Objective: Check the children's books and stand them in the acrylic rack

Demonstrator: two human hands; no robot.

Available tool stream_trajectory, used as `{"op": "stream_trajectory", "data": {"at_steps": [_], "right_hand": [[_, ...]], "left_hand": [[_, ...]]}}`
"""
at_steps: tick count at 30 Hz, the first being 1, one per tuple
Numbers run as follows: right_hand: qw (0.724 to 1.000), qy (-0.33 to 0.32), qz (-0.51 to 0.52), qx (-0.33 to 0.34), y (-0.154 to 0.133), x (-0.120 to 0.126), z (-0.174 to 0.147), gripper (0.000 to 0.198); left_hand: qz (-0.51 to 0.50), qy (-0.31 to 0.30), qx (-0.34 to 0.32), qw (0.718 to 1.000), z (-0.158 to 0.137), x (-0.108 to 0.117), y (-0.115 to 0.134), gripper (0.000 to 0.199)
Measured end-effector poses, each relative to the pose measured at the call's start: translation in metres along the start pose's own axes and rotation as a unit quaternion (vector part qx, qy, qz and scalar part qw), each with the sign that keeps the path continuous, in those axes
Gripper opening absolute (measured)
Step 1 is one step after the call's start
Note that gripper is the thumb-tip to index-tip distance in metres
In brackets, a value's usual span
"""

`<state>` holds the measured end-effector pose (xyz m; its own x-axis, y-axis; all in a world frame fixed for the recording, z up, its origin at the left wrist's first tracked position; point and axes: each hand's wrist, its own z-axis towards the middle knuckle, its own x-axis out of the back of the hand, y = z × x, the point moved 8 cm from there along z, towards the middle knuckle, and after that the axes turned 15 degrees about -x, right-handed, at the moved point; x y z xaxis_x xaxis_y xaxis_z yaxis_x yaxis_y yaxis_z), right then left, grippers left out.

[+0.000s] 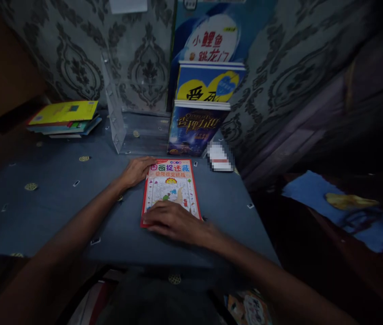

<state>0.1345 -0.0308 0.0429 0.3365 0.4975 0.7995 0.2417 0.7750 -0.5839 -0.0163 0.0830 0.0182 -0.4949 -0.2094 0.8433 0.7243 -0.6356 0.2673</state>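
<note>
Hands touch the book, long axis pointing forward, title farthest.

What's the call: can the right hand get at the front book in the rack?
Likely yes. Only the flat red-bordered book, under the right hand, lies between; the front book's top edge is exposed.

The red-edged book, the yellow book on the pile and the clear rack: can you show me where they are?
Red-edged book (pixel 169 186), head view: the drawing on its front cover.
Yellow book (pixel 61 113), head view: its upward-facing cover.
Clear rack (pixel 114 110), head view: its left side panel.
</note>
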Motion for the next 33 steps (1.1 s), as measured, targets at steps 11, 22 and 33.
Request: {"op": "stream_trajectory", "data": {"at_steps": [11, 22, 33], "right_hand": [[0.931, 0.233, -0.073, -0.272, 0.167, 0.083, 0.0, 0.035], [0.925, 0.253, -0.05, -0.278, 0.174, 0.083, -0.004, 0.041], [0.933, 0.267, -0.01, -0.241, 0.175, 0.084, -0.005, 0.037]], "left_hand": [[0.005, -0.002, 0.002, 1.0, -0.003, -0.004, -0.005, 0.039], [0.001, -0.015, -0.014, 1.0, 0.002, -0.001, 0.0, 0.038], [0.108, -0.07, -0.014, 0.992, 0.023, -0.005, 0.026, 0.035]]}}
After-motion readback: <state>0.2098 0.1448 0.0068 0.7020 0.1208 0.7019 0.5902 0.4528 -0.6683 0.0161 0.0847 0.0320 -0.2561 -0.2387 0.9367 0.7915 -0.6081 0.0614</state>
